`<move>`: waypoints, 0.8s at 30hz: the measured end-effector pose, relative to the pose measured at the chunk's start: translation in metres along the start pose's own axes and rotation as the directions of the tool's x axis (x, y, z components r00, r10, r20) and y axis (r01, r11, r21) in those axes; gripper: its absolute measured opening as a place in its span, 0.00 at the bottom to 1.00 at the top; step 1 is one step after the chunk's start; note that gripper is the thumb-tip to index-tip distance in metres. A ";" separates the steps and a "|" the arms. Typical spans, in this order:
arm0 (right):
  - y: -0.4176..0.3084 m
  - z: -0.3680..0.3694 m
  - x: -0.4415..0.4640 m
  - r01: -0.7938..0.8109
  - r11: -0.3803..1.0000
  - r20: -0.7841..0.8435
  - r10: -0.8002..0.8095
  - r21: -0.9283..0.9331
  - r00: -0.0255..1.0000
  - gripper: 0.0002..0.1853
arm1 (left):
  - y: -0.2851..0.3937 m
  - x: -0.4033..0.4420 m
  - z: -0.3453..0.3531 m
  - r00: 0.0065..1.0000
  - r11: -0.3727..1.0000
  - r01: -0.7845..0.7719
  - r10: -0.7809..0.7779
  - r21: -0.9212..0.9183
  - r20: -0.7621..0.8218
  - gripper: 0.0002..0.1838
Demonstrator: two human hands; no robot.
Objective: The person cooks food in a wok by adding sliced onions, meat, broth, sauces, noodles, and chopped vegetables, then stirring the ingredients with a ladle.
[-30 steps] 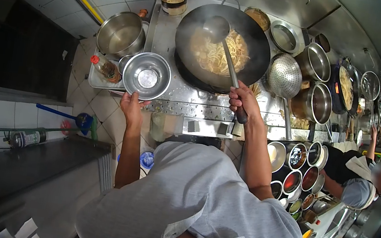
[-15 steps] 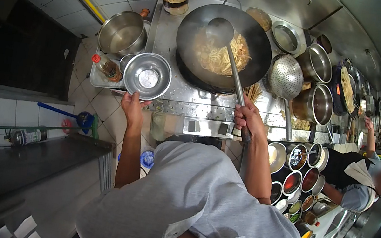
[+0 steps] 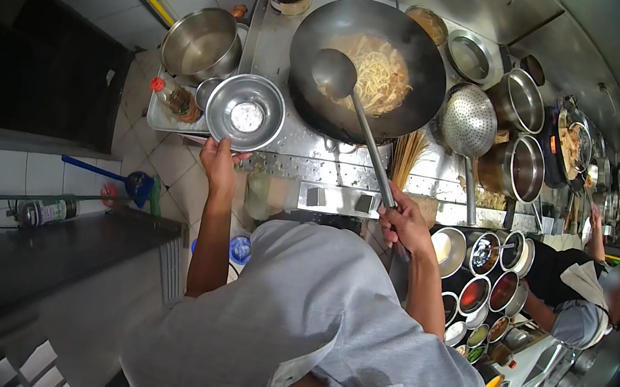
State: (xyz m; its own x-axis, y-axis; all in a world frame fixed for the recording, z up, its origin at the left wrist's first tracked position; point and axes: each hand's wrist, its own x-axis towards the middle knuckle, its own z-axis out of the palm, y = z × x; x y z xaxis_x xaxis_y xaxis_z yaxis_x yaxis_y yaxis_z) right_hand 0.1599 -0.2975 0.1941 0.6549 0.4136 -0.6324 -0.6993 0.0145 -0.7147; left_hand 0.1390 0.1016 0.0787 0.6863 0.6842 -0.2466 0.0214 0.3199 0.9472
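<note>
My right hand (image 3: 403,221) is closed around the long handle of a steel ladle (image 3: 333,74). The ladle's round bowl is over the left part of a large dark wok (image 3: 313,32). Noodles (image 3: 380,80) in a brownish sauce lie in the wok, right of the ladle bowl. With my left hand (image 3: 219,162) I grip the near rim of a metal bowl (image 3: 274,113), left of the wok. The bowl has nothing visible inside but shiny reflections. A bamboo brush (image 3: 409,156) stands by the wok's near right edge.
A perforated strainer (image 3: 469,121) lies right of the wok, beside steel pots (image 3: 521,168). A deep pot (image 3: 202,48) and a red-capped bottle (image 3: 178,102) stand at left. Several seasoning containers (image 3: 475,294) sit at my right. Another person (image 3: 580,299) works at far right.
The ladle bowl has moved left and slightly toward me, off the noodles. My right hand has shifted a little nearer to me. My left hand and the metal bowl have moved slightly away from me.
</note>
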 end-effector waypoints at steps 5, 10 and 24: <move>0.002 -0.001 -0.005 0.011 0.998 -0.013 -0.011 -0.060 1.000 0.41 | -0.002 -0.003 -0.001 1.000 1.000 0.016 -0.016 -0.014 -0.022 0.07; 0.006 -0.005 -0.005 0.018 0.998 -0.028 -0.020 -0.068 0.999 0.41 | -0.002 -0.005 -0.004 1.000 1.000 0.007 -0.007 -0.012 -0.020 0.06; 0.008 0.001 -0.013 0.070 0.976 -0.077 -0.087 -0.207 0.993 0.40 | -0.003 -0.006 -0.001 0.999 1.000 0.018 -0.018 -0.019 -0.037 0.06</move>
State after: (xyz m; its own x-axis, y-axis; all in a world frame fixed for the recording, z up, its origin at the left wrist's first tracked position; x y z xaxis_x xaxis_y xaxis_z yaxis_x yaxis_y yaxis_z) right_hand 0.1455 -0.3018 0.1964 0.7334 0.3397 -0.5888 -0.5776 -0.1453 -0.8033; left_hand 0.1341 0.0974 0.0770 0.6586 0.7018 -0.2714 0.0194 0.3447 0.9385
